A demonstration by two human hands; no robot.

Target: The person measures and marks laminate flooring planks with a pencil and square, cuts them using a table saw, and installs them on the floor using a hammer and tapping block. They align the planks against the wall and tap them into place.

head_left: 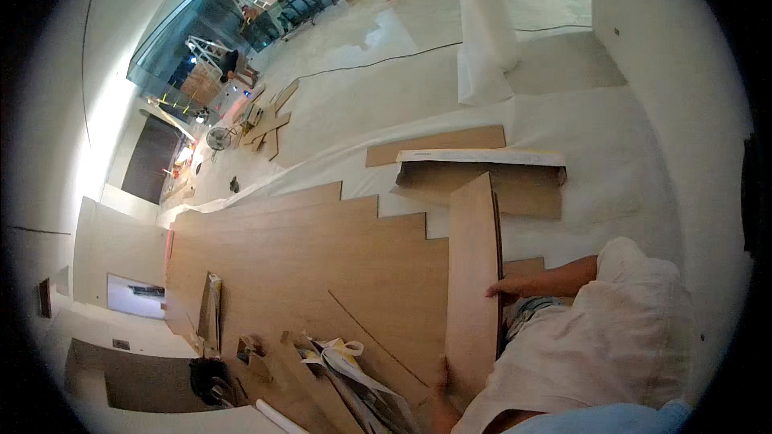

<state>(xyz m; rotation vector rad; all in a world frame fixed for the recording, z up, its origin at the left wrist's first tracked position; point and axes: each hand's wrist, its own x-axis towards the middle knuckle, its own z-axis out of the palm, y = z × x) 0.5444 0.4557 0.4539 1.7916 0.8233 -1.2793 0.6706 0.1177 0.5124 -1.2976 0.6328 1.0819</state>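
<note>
A long wood-coloured floor plank (472, 273) lies lengthwise in front of me, its dark right edge showing. My right hand (505, 286) is closed on its right edge, fingertips curled over the top. Down at the near end, my left hand (441, 379) grips the left edge; part of that hand is hard to make out. The plank covers the stepped end of the laid wood floor (305, 249). Just past its far end sits an opened carton (482, 181) with a pale edge, and another plank (434, 145) lies behind it.
White underlay sheeting (611, 145) covers the floor beyond, with a standing roll of it (486, 24). Torn packaging (354, 370) and a thin dark strip (374, 333) lie near left. Loose boards (269, 128) and a fan (218, 138) stand farther off. Other people (235, 66) work at the back.
</note>
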